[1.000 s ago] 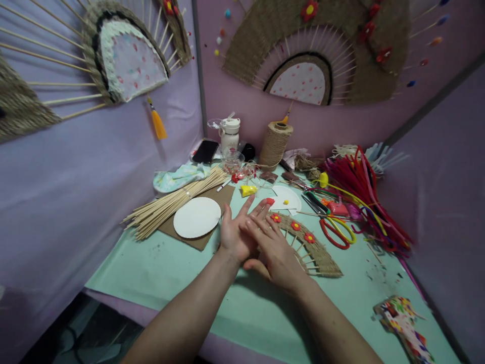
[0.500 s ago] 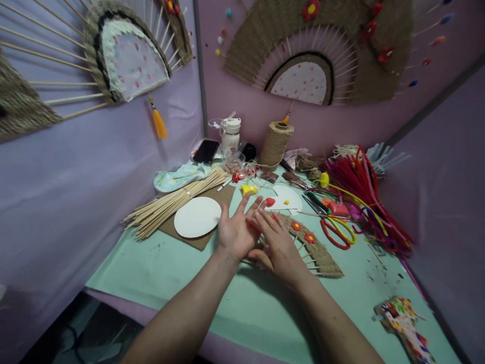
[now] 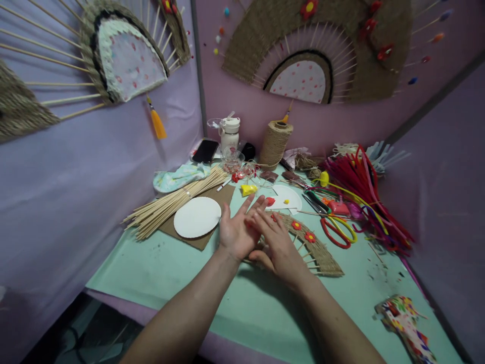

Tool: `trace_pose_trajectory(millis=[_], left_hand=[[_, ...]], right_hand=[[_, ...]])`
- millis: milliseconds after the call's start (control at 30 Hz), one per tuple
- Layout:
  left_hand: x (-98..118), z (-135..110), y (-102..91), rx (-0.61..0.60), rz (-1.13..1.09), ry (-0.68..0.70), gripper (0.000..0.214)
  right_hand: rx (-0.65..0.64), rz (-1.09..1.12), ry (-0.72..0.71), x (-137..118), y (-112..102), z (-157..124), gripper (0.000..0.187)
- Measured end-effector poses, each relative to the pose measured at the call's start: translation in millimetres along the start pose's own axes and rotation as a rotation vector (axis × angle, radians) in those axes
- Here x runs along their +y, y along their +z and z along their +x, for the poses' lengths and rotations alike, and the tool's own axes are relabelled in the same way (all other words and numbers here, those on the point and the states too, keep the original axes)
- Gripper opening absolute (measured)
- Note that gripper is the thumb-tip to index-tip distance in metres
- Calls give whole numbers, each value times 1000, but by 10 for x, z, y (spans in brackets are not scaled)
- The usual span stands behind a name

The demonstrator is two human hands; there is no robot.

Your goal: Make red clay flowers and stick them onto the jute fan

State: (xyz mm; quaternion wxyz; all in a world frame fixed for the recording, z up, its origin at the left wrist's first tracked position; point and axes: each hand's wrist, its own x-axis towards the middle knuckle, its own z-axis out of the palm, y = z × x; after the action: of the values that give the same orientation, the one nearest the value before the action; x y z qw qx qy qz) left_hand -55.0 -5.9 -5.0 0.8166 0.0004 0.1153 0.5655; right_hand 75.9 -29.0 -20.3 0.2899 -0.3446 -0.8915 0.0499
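Note:
My left hand (image 3: 239, 232) is turned palm up above the table, its fingers stretched out. Across its palm and fingers lie the straight fingers of my right hand (image 3: 278, 247), palm down with the thumb apart. Whatever may be between the two palms is hidden; a trace of red shows there. Beneath and behind the hands rests a woven twine fan (image 3: 329, 262) with thin stick ribs and red flowers with yellow centres. Just beyond, a cut white paper plate (image 3: 291, 194) carries a lump of red clay (image 3: 270, 201) and a small yellow one (image 3: 286, 201).
Left stand a white disc (image 3: 197, 217), cardboard (image 3: 202, 242) and a bundle of sticks (image 3: 151, 215). Scissors (image 3: 335, 233) and pipe cleaners (image 3: 364, 187) lie right. A twine spool (image 3: 276, 144), bottle (image 3: 230, 134) and phone (image 3: 205, 151) are at the back; a yellow packet (image 3: 248, 190) is nearer.
The fingers of my left hand have curled slightly and drawn closer to the right hand's fingers. My right hand has shifted very little over the palm. The objects on the table stay put.

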Motion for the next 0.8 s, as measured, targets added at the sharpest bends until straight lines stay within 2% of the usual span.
trace_pose_trajectory(millis=[167,400,667,800], left_hand=[[2,3,0,15,-16,-36,75],[109,-4,26,-18,-32,24,71],[63,10,-1,-3,3,35,72],[91,7,1,-17,2,61,70]], right_hand=[[-49,37,-14,-11,-14,-7,84],[83,75,33,37,-25,-46,82],[-40,14,-39,-74,-68,5,84],[-2,-30,-68,-50,-72,1,76]])
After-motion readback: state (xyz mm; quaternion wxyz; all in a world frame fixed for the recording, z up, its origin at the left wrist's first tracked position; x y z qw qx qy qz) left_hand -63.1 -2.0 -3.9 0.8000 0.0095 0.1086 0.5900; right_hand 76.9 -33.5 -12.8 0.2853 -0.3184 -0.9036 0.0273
